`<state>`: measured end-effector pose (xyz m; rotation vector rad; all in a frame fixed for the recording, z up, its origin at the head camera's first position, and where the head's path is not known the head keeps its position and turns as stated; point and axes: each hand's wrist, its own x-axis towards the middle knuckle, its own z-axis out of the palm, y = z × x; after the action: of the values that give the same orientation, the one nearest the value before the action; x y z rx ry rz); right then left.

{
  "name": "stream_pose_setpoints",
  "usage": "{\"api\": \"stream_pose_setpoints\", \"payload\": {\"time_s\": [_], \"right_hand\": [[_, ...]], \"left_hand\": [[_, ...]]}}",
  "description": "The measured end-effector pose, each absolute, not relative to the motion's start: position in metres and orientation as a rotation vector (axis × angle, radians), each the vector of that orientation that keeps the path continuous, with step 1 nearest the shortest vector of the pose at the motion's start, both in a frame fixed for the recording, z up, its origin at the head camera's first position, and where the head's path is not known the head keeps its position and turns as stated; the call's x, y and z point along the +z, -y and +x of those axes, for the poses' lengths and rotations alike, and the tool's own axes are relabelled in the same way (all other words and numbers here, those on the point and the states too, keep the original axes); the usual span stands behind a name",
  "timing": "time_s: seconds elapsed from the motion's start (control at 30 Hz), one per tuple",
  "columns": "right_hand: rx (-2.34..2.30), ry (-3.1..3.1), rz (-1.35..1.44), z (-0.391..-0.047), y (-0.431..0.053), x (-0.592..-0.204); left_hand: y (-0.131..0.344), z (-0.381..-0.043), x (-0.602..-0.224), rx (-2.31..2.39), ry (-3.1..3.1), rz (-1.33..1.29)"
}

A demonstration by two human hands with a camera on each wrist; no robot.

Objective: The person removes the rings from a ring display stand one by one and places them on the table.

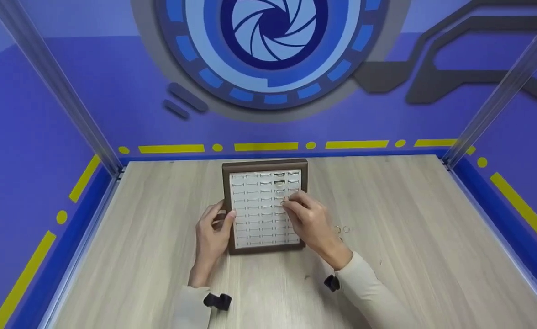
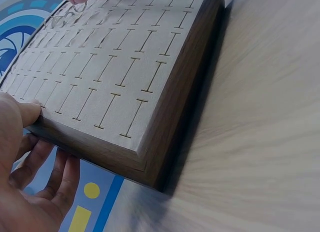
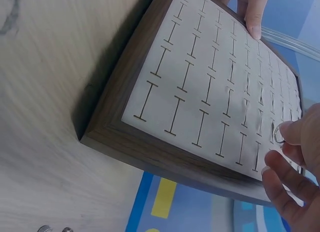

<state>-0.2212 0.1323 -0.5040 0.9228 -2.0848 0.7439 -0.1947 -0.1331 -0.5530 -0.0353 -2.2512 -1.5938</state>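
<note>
A ring display tray (image 1: 266,250) with a brown wooden frame and a white slotted pad (image 2: 107,66) stands tilted on the table. My left hand (image 1: 211,233) holds its left side, thumb on the front edge and fingers behind the frame. At the pad's right part, my right hand (image 1: 312,221) pinches a small ring (image 3: 278,133) between thumb and finger, right at a slot. Several rings (image 1: 280,174) sit in the upper slots, mostly in the columns right of the middle. The lower slots carry no rings.
Loose rings (image 1: 346,229) lie on the wood-grain table (image 1: 410,219) to the right of the tray, partly near my right forearm. A small bit (image 1: 307,277) lies nearer the front. Blue printed panels (image 1: 113,91) and metal corner posts (image 1: 501,100) enclose the table.
</note>
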Motion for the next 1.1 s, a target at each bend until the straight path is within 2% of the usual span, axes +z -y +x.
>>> {"api": "stream_pose_setpoints", "payload": {"time_s": [0.6, 1.1], "right_hand": [[0.710, 2.129, 0.906, -0.204, -0.172, -0.510], [0.667, 2.187, 0.882, -0.197, -0.217, -0.529]], "left_hand": [[0.134, -0.194, -0.554, -1.590, 2.221, -0.063], [0.133, -0.195, -0.554, -1.597, 2.236, -0.037]]}}
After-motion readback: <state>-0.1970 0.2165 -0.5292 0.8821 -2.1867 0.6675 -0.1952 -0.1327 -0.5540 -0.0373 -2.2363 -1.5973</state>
